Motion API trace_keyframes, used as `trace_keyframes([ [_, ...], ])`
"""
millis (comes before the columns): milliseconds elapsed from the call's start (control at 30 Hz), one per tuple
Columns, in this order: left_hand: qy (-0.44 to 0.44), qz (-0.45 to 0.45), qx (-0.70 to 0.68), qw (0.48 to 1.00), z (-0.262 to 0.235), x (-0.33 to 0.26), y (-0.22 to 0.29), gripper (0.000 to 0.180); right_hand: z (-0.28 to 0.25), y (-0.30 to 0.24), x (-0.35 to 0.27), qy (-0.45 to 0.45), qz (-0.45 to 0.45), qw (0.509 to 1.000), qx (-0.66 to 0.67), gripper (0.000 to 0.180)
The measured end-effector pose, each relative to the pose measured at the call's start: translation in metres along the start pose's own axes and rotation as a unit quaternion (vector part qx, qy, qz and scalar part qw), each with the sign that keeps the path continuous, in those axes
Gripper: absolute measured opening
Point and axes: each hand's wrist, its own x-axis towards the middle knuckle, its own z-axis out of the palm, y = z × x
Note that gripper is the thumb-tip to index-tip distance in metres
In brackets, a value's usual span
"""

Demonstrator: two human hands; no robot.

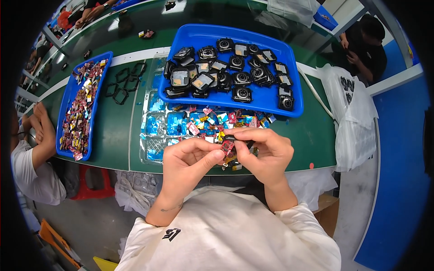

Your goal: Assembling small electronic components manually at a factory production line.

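Near the table's front edge, my left hand [191, 161] pinches a small red circuit board [227, 146] between thumb and forefinger. My right hand [266, 153] grips a small black watch case [230, 137], mostly hidden by the fingers, right against the board. Just beyond both hands lies a clear plastic tray [145, 122] with square pockets, holding blue film pieces and loose red boards with yellow and white parts. Behind it, a large blue bin [253, 107] holds several black watch cases [242, 78], some showing round backs and others open frames.
A long blue tray [58, 140] full of small red boards stands at the left. Several black square frames [121, 95] lie between the trays. White plastic wrapping [350, 131] hangs over the right edge. Co-workers sit at the left [36, 158] and far right [366, 49].
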Motion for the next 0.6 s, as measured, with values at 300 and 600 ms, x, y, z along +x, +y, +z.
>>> trace_keyframes([
  [300,0.102,0.085,0.200,0.971,-0.001,0.002,-0.011,0.024,-0.001,-0.013,-0.012,-0.008,0.147,0.980,0.132,0.021],
  [600,0.041,0.186,0.300,0.935,0.002,0.006,-0.009,0.023,-0.052,0.006,0.106,-0.112,0.162,0.978,0.063,0.012],
])
